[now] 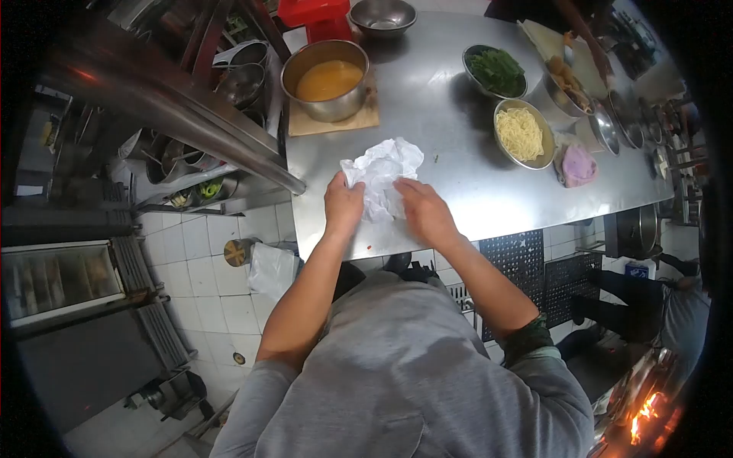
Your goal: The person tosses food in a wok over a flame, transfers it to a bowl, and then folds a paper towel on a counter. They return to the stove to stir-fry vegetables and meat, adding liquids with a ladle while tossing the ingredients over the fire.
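A crumpled white sheet [385, 172], either paper or thin cloth, is bunched up over the near edge of the steel table. At its left side, my left hand [343, 204] grips it with the fingers closed. My right hand [427, 214] pinches the right side, fingertips pressed on the folds. Whether anything lies inside the sheet is hidden. Beyond it, a steel pot [327, 111] of orange liquid stands on a wooden board [368, 114]. A tiny red bit [369, 246] lies on the table just in front of the sheet.
On the steel table [427, 84] are bowls of noodles [521, 131] and leafy greens [496, 72], plus a pink cloth [579, 166]. A metal post [263, 169] borders the left side. Flames [644, 416] burn at lower right, near another person [682, 313].
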